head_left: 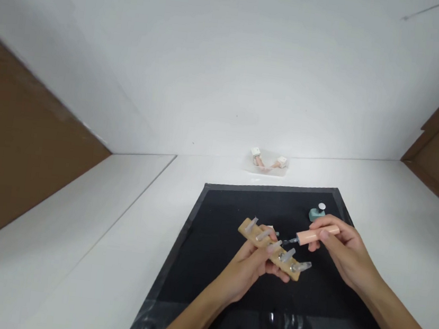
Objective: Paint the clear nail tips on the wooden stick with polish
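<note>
My left hand (244, 271) is closed around a wooden strip (244, 225), tilted down to the right. Several pale, translucent nail tips (264, 234) stand out from it on small round mounts. A pink-handled nail polish brush (317, 235) is in my right hand (348, 252), gripped between thumb and fingers. Its dark bristle end points left, close to one of the middle nail tips; I cannot tell if it touches. Behind my right hand stands a small teal bottle (316, 215) with a silver-topped dark cap. A small pale and teal item beyond my left fingers is mostly hidden.
A black mat (230, 203) with a clear border lies on the white table (122, 238). At the back, a clear plastic tray (265, 171) holds white blocks with pinkish parts. A white wall rises behind it, and brown panels (17, 145) stand at both sides.
</note>
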Demonstrator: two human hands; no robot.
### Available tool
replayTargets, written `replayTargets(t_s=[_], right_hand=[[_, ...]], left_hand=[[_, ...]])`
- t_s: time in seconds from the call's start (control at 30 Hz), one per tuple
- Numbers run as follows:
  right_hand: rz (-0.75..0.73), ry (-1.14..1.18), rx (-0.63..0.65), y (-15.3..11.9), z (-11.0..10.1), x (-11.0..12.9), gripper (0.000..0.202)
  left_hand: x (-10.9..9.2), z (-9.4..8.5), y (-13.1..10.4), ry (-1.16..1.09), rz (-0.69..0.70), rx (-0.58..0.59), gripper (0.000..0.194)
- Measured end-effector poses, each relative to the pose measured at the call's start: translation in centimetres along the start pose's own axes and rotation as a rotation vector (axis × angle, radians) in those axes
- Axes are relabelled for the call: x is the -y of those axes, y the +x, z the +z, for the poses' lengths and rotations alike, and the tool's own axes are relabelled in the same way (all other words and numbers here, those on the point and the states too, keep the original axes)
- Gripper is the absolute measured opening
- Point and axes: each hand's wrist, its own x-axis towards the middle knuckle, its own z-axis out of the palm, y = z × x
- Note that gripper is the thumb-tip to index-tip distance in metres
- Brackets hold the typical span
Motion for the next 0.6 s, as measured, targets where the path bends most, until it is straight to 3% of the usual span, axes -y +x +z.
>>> replayTargets(t_s=[0.2, 0.4, 0.6], right_hand=[[-0.167, -0.023, -0.106, -0.2, 0.1, 0.7, 0.023], [-0.164, -0.125, -0.081, -1.0, 0.9, 1.0, 0.011], [-0.211, -0.218, -0.067, -1.3, 1.6, 1.5, 0.005]], left_hand=[[0.2, -0.1, -0.1, 0.182, 0.159, -0.026, 0.036], [-0.4, 0.6, -0.3, 0.381, 0.299, -0.111, 0.034], [-0.3, 0.5, -0.4, 0.405, 0.328, -0.151, 0.032]])
